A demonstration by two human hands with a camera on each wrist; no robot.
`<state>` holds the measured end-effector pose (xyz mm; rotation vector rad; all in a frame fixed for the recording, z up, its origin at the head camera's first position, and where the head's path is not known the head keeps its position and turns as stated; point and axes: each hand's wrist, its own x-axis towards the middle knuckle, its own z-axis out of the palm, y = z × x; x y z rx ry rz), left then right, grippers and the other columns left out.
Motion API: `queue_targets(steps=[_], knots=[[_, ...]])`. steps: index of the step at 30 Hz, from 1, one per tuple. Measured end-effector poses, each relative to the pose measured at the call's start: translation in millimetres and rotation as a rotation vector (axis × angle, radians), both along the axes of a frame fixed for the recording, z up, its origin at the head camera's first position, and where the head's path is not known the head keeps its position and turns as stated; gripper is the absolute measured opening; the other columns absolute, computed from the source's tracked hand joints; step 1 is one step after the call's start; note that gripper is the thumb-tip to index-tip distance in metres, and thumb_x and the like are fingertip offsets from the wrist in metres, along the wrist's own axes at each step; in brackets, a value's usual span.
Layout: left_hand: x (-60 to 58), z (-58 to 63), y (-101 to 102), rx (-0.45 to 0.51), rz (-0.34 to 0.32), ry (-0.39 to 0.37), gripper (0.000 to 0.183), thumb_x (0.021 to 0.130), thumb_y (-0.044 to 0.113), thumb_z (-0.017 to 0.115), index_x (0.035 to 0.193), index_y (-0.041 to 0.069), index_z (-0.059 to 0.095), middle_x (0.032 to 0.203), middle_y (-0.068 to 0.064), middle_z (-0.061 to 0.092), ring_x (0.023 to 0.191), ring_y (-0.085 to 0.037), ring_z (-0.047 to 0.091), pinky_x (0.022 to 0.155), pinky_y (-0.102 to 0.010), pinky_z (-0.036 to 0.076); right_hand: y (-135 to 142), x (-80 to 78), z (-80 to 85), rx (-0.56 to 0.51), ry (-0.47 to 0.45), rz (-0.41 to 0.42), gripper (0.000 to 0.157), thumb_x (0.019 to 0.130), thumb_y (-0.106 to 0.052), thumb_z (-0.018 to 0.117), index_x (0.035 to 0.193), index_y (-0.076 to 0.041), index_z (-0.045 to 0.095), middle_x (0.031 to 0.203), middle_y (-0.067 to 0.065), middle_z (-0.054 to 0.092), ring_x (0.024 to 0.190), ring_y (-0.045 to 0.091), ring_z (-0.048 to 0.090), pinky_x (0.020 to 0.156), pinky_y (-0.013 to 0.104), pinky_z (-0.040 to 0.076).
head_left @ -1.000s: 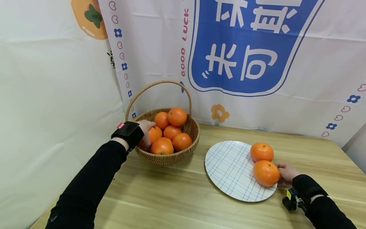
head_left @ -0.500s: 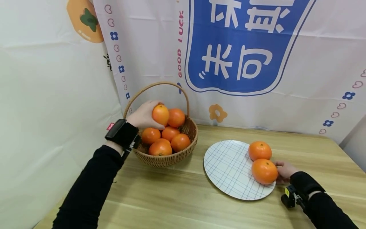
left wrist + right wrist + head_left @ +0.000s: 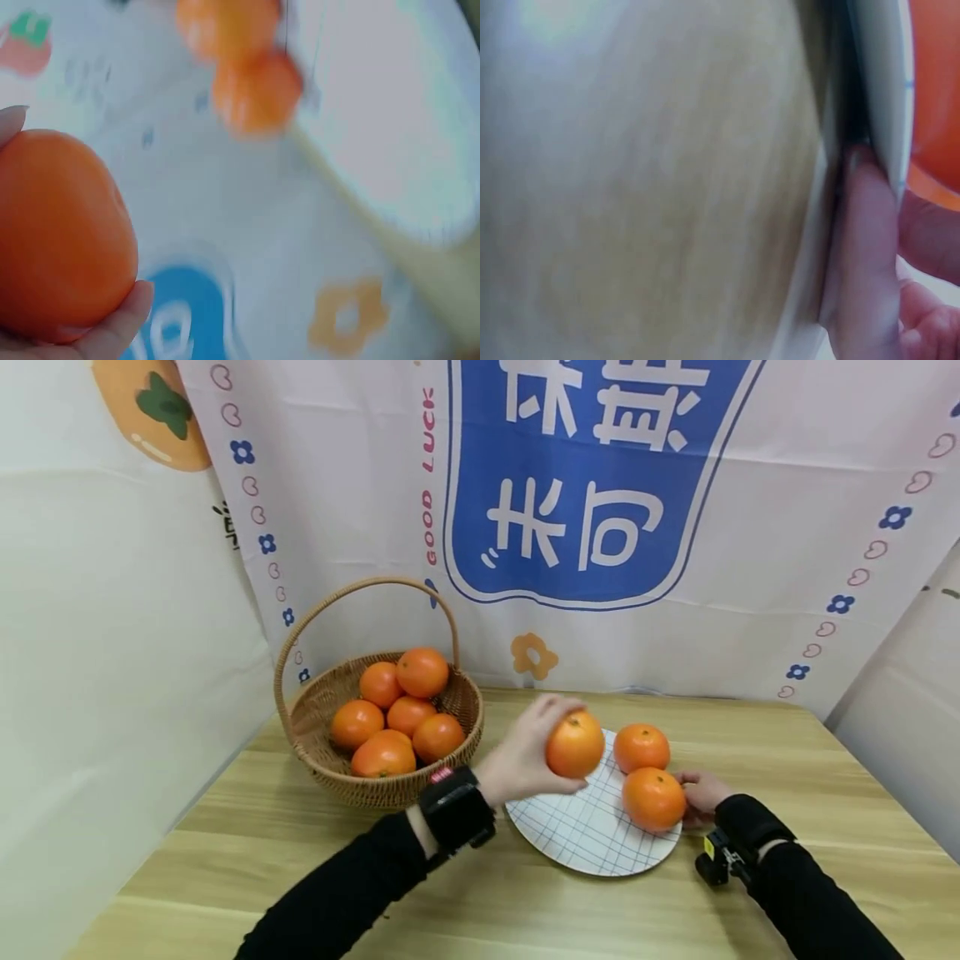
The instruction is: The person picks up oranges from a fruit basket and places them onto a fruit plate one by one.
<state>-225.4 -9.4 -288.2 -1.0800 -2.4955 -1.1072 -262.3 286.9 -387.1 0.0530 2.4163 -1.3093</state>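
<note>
My left hand (image 3: 528, 752) grips an orange (image 3: 575, 744), thumb on one side and fingers on the other, over the left part of a round white plate (image 3: 570, 839) with blue grid lines. In the left wrist view the same orange (image 3: 64, 236) sits large between thumb and fingertips. Two more oranges, a rear one (image 3: 642, 747) and a front one (image 3: 653, 799), lie side by side on the plate's right side. My right hand (image 3: 703, 793) pinches the plate's right edge. In the right wrist view, one digit lies under the plate rim (image 3: 889, 97), others above it near an orange (image 3: 939, 90).
A wicker basket (image 3: 348, 789) with a tall arched handle stands at the back left, holding several oranges. The wooden table (image 3: 247, 860) meets a printed cloth (image 3: 352, 502) hanging behind it. A white wall covering (image 3: 90, 652) rises on the left.
My left hand has taken an orange out of the basket and carried it right, over the plate. The right hand stays at the plate's edge. The head view has shifted right.
</note>
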Motion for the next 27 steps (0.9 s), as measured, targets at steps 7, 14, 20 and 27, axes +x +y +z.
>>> queue_targets(steps=[7,14,20,27], knots=[[9.9,-54.5,50,-0.156,-0.140,-0.071,0.077,0.056,0.024,0.078,0.122,0.019,0.037,0.117,-0.002,0.038,0.097,-0.009,0.045,0.080,-0.016,0.039,-3,-2.2,0.7,0.044,0.009,-0.025,0.032,0.078,0.004,0.038,0.108,0.014,0.040,0.065,0.001,0.053,0.052,0.009,0.053,0.051,0.024,0.048],[13.2,-78.9,64,-0.285,-0.179,-0.033,0.079,0.054,0.028,0.079,0.120,0.017,0.038,0.115,-0.002,0.037,0.100,-0.010,0.041,0.085,-0.015,0.035,0,-5.2,-1.0,-0.008,-0.042,-0.053,0.038,0.077,0.005,0.038,0.114,0.014,0.036,0.071,0.004,0.055,0.055,0.010,0.054,0.053,0.026,0.049],[9.8,-85.6,67,-0.320,-0.180,-0.021,0.080,0.056,0.031,0.078,0.122,0.016,0.036,0.117,-0.002,0.036,0.102,-0.012,0.040,0.087,-0.016,0.034,-1,-5.0,1.7,-0.009,-0.049,-0.063,0.037,0.079,0.004,0.036,0.115,0.013,0.035,0.074,0.007,0.056,0.057,0.010,0.054,0.055,0.028,0.049],[4.9,-84.3,61,-0.390,-0.174,-0.151,0.081,0.061,0.037,0.075,0.125,0.020,0.030,0.116,-0.002,0.038,0.098,-0.009,0.043,0.084,-0.017,0.038,0,-2.7,3.4,-0.051,-0.040,-0.060,0.040,0.078,0.006,0.036,0.116,0.015,0.033,0.087,0.016,0.055,0.061,0.012,0.055,0.058,0.030,0.050]])
